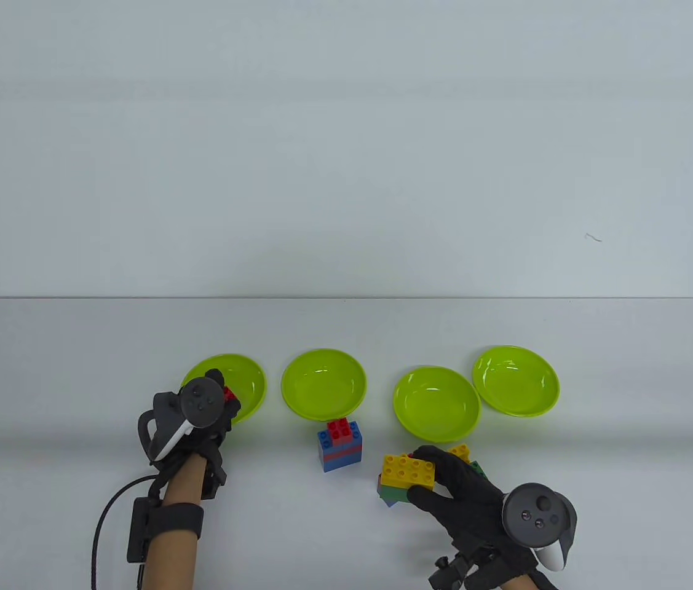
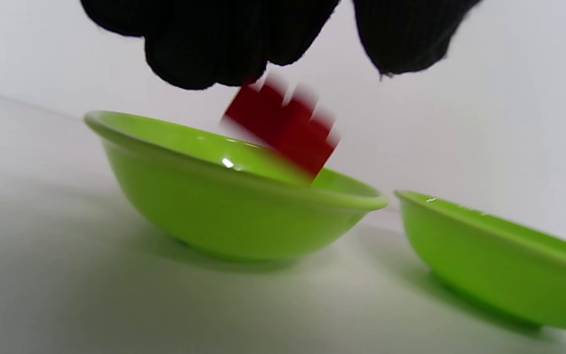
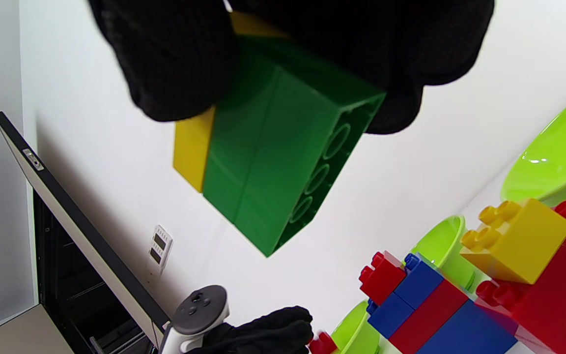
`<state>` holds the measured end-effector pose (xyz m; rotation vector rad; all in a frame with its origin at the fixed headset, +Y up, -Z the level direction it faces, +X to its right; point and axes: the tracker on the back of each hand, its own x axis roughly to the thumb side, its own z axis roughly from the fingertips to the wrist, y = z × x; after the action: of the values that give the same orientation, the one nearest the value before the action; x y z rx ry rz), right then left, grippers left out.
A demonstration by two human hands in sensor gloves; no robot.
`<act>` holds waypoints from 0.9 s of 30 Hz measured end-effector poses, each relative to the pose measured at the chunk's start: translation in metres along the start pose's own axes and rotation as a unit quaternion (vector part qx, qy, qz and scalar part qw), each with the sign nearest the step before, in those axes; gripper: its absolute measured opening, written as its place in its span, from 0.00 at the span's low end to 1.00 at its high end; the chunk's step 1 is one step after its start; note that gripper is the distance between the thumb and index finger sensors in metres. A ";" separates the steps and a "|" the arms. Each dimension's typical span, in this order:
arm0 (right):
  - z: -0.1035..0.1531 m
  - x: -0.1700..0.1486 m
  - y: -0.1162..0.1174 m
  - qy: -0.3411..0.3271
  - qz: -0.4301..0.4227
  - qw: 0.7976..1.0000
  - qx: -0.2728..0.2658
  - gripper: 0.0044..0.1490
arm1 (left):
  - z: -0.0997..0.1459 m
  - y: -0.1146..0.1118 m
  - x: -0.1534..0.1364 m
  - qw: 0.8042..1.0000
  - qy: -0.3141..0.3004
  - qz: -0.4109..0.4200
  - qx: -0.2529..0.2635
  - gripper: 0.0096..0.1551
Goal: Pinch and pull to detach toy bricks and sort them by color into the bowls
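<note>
Right hand (image 1: 469,498), nearest the table camera, I see clamped on a yellow brick (image 1: 409,471) stacked on a green brick (image 1: 400,493); in its wrist view the thumb and fingers (image 3: 170,64) curl round both sides of the pair, and the open underside of the green brick shows no support beneath it. Just beyond that hand sit a small yellow brick (image 3: 516,239) and a red one (image 3: 558,290), partly hidden in the table view. Left of the hand stands the blue-and-red stack (image 1: 340,444), untouched, just in front of the second bowl (image 1: 323,384). Left hand (image 1: 208,405) hovers over the near rim of the leftmost bowl (image 1: 241,378). A red brick (image 2: 283,129) blurs just under its fingertips (image 2: 189,59), tilted, over the bowl; I cannot tell whether the fingers touch it.
</note>
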<state>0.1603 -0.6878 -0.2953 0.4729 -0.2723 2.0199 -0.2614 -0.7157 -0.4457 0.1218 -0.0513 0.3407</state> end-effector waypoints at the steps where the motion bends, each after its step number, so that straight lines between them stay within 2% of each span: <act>1: 0.000 -0.001 0.000 0.002 -0.002 1.000 -0.001 0.40 | 0.003 0.005 0.005 1.000 -0.015 0.022 0.001 0.44; 5: 0.000 -0.003 -0.002 0.008 -0.012 1.000 -0.006 0.40 | 0.027 0.025 0.042 0.985 -0.101 0.141 0.019 0.46; 9: 0.000 -0.001 -0.002 0.007 -0.023 1.000 -0.007 0.40 | 0.058 0.032 0.097 0.947 -0.205 0.248 0.006 0.45; 11: 0.001 0.002 -0.002 0.001 -0.023 1.000 -0.003 0.39 | 0.076 0.031 0.129 0.927 -0.262 0.267 -0.007 0.45; 14: 0.002 0.005 -0.001 -0.004 -0.024 1.000 -0.001 0.40 | 0.093 0.025 0.161 0.912 -0.306 0.274 -0.019 0.45; 16: 0.003 0.007 -0.001 -0.008 -0.029 1.000 0.003 0.40 | 0.100 0.015 0.179 0.903 -0.324 0.276 -0.053 0.46; 20: 0.003 0.009 -0.002 -0.013 -0.035 0.999 0.009 0.40 | 0.108 -0.001 0.192 0.890 -0.347 0.279 -0.092 0.48; 24: 0.004 0.007 -0.002 -0.011 -0.038 0.999 0.018 0.40 | 0.112 -0.008 0.193 0.885 -0.340 0.307 -0.086 0.47; 27: 0.004 0.007 -0.001 -0.009 -0.046 0.999 0.021 0.40 | 0.116 -0.009 0.193 0.891 -0.325 0.313 -0.052 0.45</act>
<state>0.1587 -0.6830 -0.2886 0.5218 -0.2160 1.9359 -0.0797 -0.6752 -0.3183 0.1061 -0.7892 0.9338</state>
